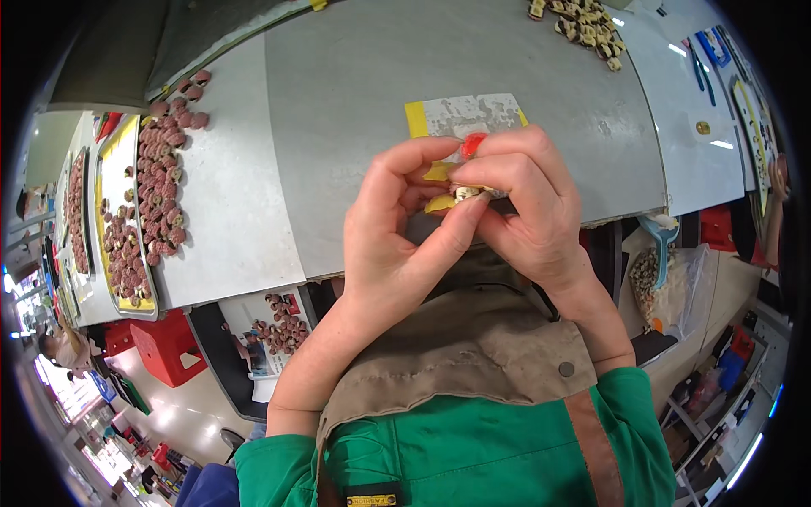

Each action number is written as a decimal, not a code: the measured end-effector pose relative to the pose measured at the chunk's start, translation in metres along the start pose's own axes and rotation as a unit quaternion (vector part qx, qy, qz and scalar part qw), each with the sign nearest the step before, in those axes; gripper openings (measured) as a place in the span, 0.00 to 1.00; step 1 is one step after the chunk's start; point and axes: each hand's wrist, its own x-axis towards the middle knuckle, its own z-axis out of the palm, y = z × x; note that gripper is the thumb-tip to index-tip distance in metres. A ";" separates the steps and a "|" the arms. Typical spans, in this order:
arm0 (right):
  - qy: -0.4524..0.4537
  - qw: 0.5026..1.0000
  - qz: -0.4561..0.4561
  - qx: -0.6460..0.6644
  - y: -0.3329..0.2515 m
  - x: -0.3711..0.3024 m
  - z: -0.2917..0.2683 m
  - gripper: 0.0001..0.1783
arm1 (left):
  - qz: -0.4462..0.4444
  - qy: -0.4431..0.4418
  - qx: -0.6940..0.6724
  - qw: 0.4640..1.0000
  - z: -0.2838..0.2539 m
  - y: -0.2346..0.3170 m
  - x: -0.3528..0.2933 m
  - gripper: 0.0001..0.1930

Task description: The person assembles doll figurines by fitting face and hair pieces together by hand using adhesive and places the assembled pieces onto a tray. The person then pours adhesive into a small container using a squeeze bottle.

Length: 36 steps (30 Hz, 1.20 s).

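Note:
Both my hands meet above the near edge of the grey table, fingers curled inward. Between the fingertips sits a small cream-coloured piece with dark marks (464, 193), partly hidden by the thumbs. My left hand (397, 228) closes on it from the left, thumb against it. From the right, my right hand (532, 194) pinches the same piece between thumb and fingers. Yellow bits (438, 204) show beside the piece; I cannot tell what they are. A bright red bit (474, 144) shows at the upper fingertips. Behind the hands lies a whitish sheet with yellow edges (473, 110).
Many reddish-pink bumpy pieces (160, 152) lie on the left of the table, more on a yellow-lined tray (152, 308). Cream-and-dark pieces (587, 29) are heaped at the far right. Blue-handled pliers (701, 72) lie right. A red stool (169, 346) stands below left.

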 end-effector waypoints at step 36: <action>-0.129 0.925 0.000 -0.357 0.105 0.107 -0.093 0.10 | 0.298 0.047 0.532 0.791 -0.042 -0.005 0.221 0.09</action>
